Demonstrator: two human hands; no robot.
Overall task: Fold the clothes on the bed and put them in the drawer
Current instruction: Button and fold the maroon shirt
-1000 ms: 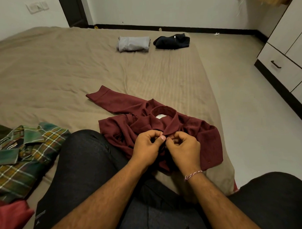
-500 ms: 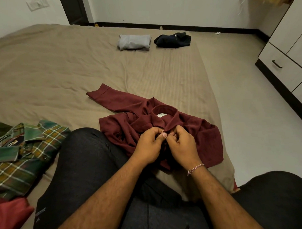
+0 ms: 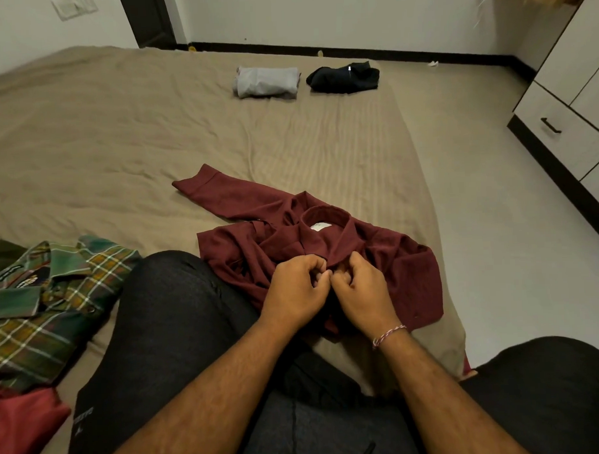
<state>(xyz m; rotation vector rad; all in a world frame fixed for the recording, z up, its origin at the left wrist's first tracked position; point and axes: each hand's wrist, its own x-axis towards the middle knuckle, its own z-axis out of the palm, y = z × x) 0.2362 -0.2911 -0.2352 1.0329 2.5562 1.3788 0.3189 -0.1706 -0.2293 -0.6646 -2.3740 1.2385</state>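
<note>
Maroon shirt [image 3: 387,257] lies rumpled on bed [image 3: 119,148] near its edge. Left hand [image 3: 293,288] and right hand [image 3: 361,289] both pinch the placket under the collar. Soft, limp, light; best held at shoulders.

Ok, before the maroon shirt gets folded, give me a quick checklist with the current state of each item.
1. Both hands on the maroon shirt: ok, left hand and right hand pinch the front below the collar.
2. Button fastened: cannot tell, fingers hide it.
3. Shirt laid flat: not ok, body bunched.
4. Sleeve tucked: not ok, stretched out to the left.
5. Drawer open: not ok, shut.
</note>
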